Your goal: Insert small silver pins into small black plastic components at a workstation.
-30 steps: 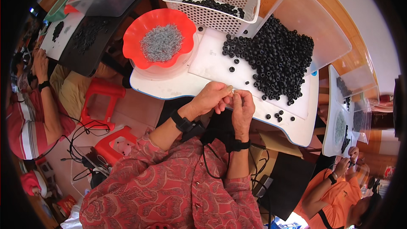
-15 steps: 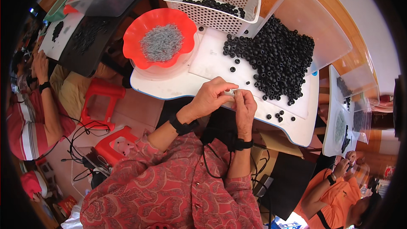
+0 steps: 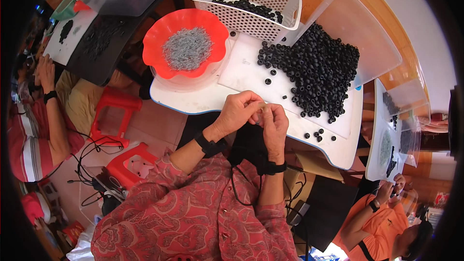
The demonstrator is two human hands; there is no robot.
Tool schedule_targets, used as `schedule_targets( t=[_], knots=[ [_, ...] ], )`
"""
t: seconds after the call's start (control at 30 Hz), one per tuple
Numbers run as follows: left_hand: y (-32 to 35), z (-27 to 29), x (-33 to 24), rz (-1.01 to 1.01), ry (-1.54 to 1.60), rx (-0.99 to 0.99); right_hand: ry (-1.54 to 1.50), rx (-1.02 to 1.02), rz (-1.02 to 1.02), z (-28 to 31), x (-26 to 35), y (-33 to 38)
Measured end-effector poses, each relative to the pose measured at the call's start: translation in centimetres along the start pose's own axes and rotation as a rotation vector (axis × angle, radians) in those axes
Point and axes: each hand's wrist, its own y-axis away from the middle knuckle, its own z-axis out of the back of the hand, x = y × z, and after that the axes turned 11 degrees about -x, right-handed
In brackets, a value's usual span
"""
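My left hand (image 3: 238, 112) and my right hand (image 3: 274, 124) meet fingertip to fingertip above the near edge of the white table (image 3: 181, 97). Both pinch closed at the same spot; whatever sits between the fingertips is too small and covered to name. Just beyond my right hand spreads a heap of small black ring-like parts (image 3: 321, 67), with several loose ones nearer me. To the left, a red wavy-rimmed bowl (image 3: 153, 58) holds a pile of small grey metallic pieces (image 3: 187, 48).
A white perforated basket (image 3: 251, 18) with black parts stands at the back. A clear plastic bin (image 3: 374, 43) lies tipped behind the heap. Red stools (image 3: 121, 111) stand at the lower left. Other people work at tables on the left and right (image 3: 382, 137).
My hands have drawn closer together, and the right fingers have curled inward against the left fingertips. The view has shifted slightly.
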Motion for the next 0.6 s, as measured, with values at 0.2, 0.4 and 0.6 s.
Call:
schedule_targets(
  t=[0.2,0.4,0.6],
  knots=[
    [0.0,1.7,-1.7,-0.042,0.183,-0.084,0.044,-0.097,0.177,-2.3,0.7,0.3],
    [0.3,4.6,-0.7,-0.120,0.002,-0.386,0.136,-0.214,0.175,-2.6,-0.7,0.0],
    [1.0,5.5,0.2,-0.141,-0.087,-0.467,0.231,-0.221,0.239,-3.1,-0.8,0.3]
  ],
)
